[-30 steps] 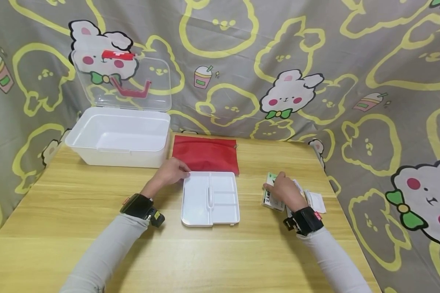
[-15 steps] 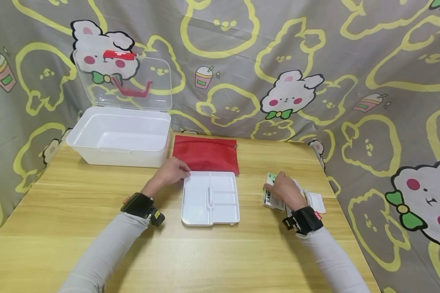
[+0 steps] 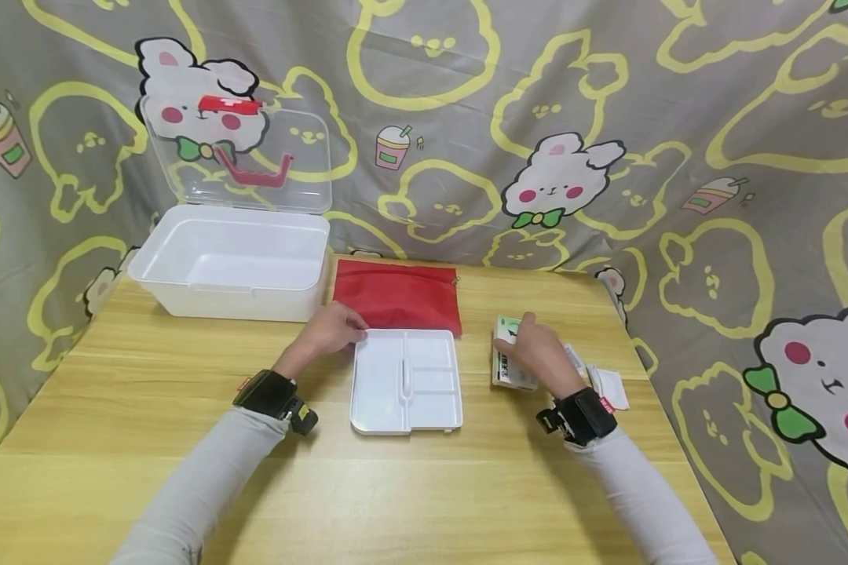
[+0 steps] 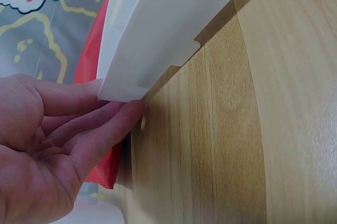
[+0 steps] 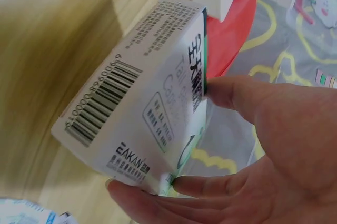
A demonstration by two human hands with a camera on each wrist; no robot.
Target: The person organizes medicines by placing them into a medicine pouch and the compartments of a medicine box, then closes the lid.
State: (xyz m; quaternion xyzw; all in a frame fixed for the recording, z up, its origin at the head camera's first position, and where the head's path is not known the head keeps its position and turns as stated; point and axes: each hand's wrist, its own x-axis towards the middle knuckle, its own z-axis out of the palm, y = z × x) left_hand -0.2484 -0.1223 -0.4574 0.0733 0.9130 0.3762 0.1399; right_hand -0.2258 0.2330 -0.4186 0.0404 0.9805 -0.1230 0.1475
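Note:
My left hand (image 3: 327,328) pinches the upper left corner of a white divided tray (image 3: 378,384). In the left wrist view, thumb and fingers sit on either side of the tray's corner (image 4: 142,50). A raised handle runs down the tray's middle, with smaller compartments on its right. To the right, my right hand (image 3: 542,357) grips a white and green medicine box (image 3: 510,369) across its width. Close up in the right wrist view, the medicine box (image 5: 152,108) shows a barcode and printed text on its sides, tilted above the wood.
Behind the tray lies a red zippered pouch (image 3: 396,294). A white first-aid box (image 3: 240,304) stands at the back left, its clear lid raised. Right of my right hand are a white packet (image 3: 610,388) and another small pack (image 3: 574,359). Patterned cloth (image 3: 438,212) hangs behind the table.
My right hand has shifted a little left and away from me with the medicine box, off the small packs. My left hand has stayed at the tray's corner.

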